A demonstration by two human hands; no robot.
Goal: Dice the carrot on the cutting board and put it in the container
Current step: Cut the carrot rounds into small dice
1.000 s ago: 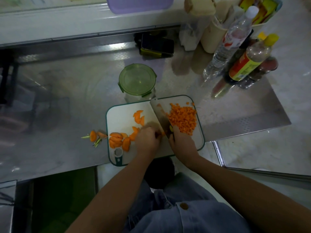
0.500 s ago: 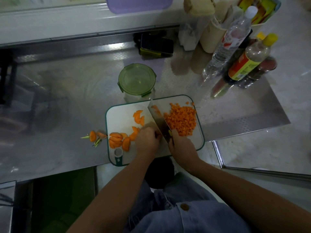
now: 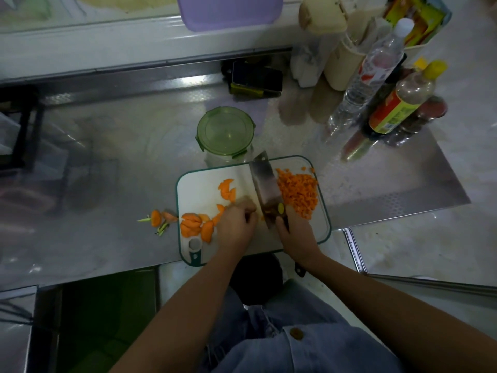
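Observation:
A white cutting board (image 3: 199,181) with a green rim lies at the counter's front edge. Diced carrot (image 3: 297,191) is heaped on its right side. Carrot slices (image 3: 193,224) lie at its left, and a few more slices (image 3: 227,189) sit near the middle. My right hand (image 3: 294,232) grips the handle of a cleaver (image 3: 265,184), whose blade stands edge down on the board. My left hand (image 3: 236,224) is curled over a carrot piece just left of the blade; the piece itself is mostly hidden. A glass container with a green lid (image 3: 225,133) stands closed behind the board.
Carrot ends with green stems (image 3: 158,218) lie on the steel counter left of the board. Bottles (image 3: 398,103) stand at the back right, a dark phone (image 3: 255,79) behind the container, a purple box (image 3: 228,9) on the ledge. The counter's front edge runs under the board.
The cleaver blade has swung from tilted flat over the board to nearly upright, edge down, beside my left hand. Both hands stay in about the same place.

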